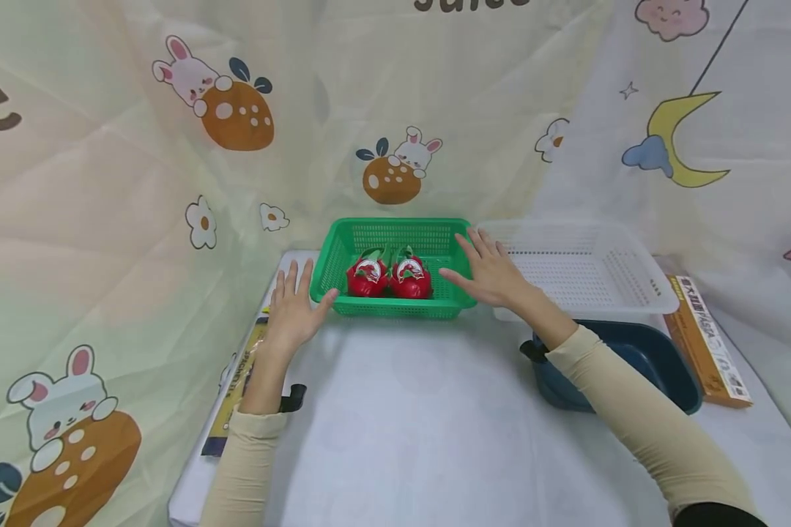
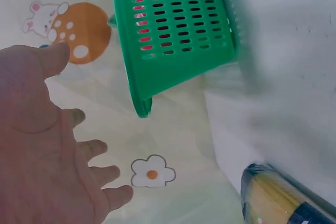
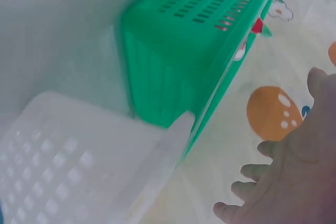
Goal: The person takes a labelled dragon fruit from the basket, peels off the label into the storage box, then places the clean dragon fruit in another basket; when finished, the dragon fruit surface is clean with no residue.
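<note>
A green perforated basket stands at the back of the white table, with two red tomato-like items inside, each with a printed label and green leaves at the top. My left hand hovers by the basket's left end, fingers spread and holding nothing; the left wrist view shows its palm beside the basket wall. Over the basket's right end is my right hand, fingers spread and likewise holding nothing. In the right wrist view its fingers are apart from the basket side.
A white perforated basket adjoins the green one on the right. Nearer sits a dark blue tray, partly under the right forearm. An orange box lies at the right edge, a yellow packet at the left. A printed cloth hangs behind.
</note>
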`<state>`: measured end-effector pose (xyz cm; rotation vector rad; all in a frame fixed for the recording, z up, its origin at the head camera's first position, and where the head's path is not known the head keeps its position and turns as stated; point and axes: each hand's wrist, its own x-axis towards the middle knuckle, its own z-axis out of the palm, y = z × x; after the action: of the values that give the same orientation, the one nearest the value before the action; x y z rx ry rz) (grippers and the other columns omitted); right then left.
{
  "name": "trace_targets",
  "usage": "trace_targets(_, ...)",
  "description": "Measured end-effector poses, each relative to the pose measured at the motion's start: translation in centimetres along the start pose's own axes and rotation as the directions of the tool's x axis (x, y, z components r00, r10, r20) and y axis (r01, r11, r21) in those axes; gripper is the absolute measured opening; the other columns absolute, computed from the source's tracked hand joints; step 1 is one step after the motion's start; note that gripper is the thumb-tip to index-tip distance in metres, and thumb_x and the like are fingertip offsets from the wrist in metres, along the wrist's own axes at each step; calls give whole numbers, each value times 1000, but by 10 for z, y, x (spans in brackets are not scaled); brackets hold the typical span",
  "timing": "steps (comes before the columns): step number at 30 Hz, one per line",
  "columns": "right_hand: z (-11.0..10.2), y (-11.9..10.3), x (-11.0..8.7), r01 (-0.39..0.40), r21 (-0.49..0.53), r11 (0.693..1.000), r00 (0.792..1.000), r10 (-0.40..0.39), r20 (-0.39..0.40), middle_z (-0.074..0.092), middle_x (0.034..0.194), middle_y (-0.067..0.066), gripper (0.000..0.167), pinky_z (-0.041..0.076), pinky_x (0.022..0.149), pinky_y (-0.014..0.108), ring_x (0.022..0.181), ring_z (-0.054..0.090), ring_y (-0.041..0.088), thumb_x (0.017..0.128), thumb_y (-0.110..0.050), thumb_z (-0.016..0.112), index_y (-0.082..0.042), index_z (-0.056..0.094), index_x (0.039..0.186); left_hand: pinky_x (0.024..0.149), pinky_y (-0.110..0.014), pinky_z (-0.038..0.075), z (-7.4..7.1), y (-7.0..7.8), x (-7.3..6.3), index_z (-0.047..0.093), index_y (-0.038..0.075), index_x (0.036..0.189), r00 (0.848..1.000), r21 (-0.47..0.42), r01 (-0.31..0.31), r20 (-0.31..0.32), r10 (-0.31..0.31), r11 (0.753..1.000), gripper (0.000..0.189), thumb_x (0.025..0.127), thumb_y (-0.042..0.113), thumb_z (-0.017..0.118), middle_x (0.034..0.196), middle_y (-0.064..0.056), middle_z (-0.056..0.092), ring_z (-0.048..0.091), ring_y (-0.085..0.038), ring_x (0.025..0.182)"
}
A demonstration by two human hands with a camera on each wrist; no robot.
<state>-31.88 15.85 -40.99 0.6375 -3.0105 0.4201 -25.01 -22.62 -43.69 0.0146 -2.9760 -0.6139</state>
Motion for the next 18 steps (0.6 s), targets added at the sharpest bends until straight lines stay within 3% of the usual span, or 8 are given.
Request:
trace_targets(8, 12, -17, 29, 19, 63, 998, 998, -23, 62, 2, 174, 18, 98, 8, 127, 63, 160, -1, 40, 100, -75, 36, -8, 13, 168, 126, -67, 3, 4, -10, 4, 2, 21, 169, 1000, -137, -11, 10, 13, 991, 83, 107, 60, 40, 175, -16, -7, -10, -42, 159)
trace_targets(12, 18, -23, 40, 17, 72, 997, 997, -22, 75, 6, 174, 20, 94, 11, 127, 63, 160, 1, 41, 103, -71, 37, -7, 14, 167, 124, -71, 9, 4, -13, 6, -2, 22, 169, 1000, -259, -4, 25, 11, 966, 74, 112, 43, 40, 174, -15, -10, -8, -42, 159)
trace_targets(18, 28, -30, 50, 18, 94, 995, 995, -28, 98, 7, 174, 20, 87, 13, 127, 63, 160, 3, 39, 105, -63, 41, -5, 17, 167, 124, -69, 13, 7, -15, 10, -5, 22, 169, 999, -381, 36, 3, -38, 924, 76, 112, 28, 45, 174, -17, -7, 0, -43, 159)
